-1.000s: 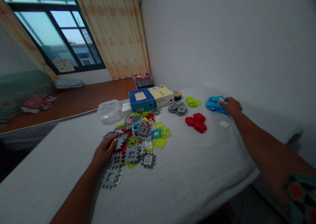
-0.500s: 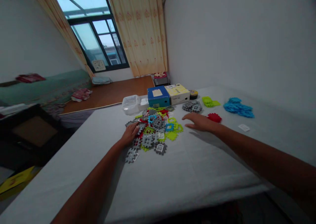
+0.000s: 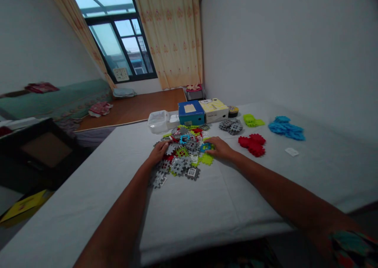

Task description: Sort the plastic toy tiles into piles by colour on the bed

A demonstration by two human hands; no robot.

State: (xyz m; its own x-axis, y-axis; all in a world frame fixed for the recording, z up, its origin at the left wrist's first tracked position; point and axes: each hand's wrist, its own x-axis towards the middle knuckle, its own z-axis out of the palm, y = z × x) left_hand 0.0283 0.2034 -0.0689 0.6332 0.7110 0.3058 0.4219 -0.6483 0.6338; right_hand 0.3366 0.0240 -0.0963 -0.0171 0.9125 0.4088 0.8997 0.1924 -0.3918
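Note:
A mixed pile of grey, red, green and blue interlocking plastic tiles [image 3: 183, 155] lies on the white-covered table [image 3: 206, 205]. My left hand [image 3: 158, 151] rests on the pile's left edge, fingers bent over grey tiles. My right hand [image 3: 218, 147] lies on the pile's right side, its fingertips on a blue frame tile [image 3: 206, 146] beside green ones. Whether either hand grips a tile is unclear. Sorted heaps sit to the right: grey tiles [image 3: 230, 126], green tiles [image 3: 252, 121], red tiles [image 3: 252, 144] and blue tiles [image 3: 285, 128].
Behind the pile stand a clear plastic tub [image 3: 158, 121], a blue box [image 3: 191, 112], a yellow-white box [image 3: 214, 109] and a small round tin [image 3: 233, 111]. A white slip [image 3: 291, 151] lies near the blue heap. A wall runs along the right; a window and curtain are beyond.
My right hand left the blue heap at the far right, swept left across the table and now rests on the mixed pile. The left hand stayed on the pile.

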